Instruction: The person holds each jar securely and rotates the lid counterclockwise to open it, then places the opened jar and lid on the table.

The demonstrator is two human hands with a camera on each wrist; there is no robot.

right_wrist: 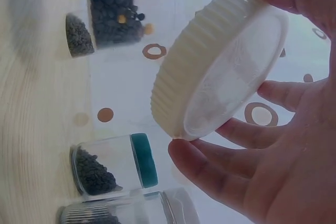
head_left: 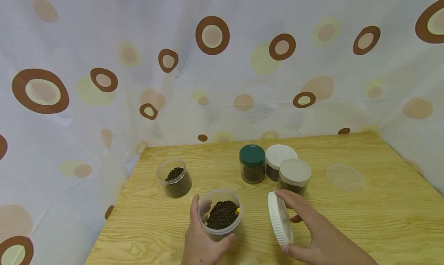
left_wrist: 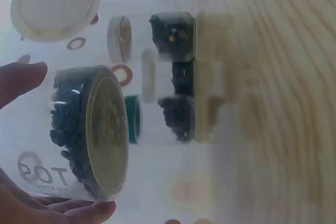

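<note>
a: where are the edges?
b: the patterned curtain (head_left: 236,80) rises behind and along both sides. the wooden table (head_left: 347,226) meets it at the back, and its side edges slant outward toward the front.
a: and the room to move?
b: the widest stretch of wood lies right of the lidded jars; a smaller one parts the two hands.
a: count them.
b: two hands, five jars, four lids, one disc. the left hand (head_left: 204,242) curls round the held jar (head_left: 223,232), front and centre, raised off the wood. the right hand (head_left: 315,234) pinches the ribbed white lid (head_left: 278,220) across its rim, fingers spread wide; it's tilted on edge, right of that jar and apart from it.
a: the other jars?
b: an open jar (head_left: 180,189) near the left edge, then a close group: the white-lidded jar (head_left: 280,157), the cream-lidded jar (head_left: 295,174), the green-lidded jar (head_left: 252,168). the clear disc (head_left: 345,178) lies to their right.
a: what differs between views?
b: the left wrist view gives the held jar's base and lettering (left_wrist: 46,176), "pot" over "content". the head view looks down on its dark beans (head_left: 222,216). the right wrist view shows two yellowish bits (right_wrist: 122,19) through its wall.
</note>
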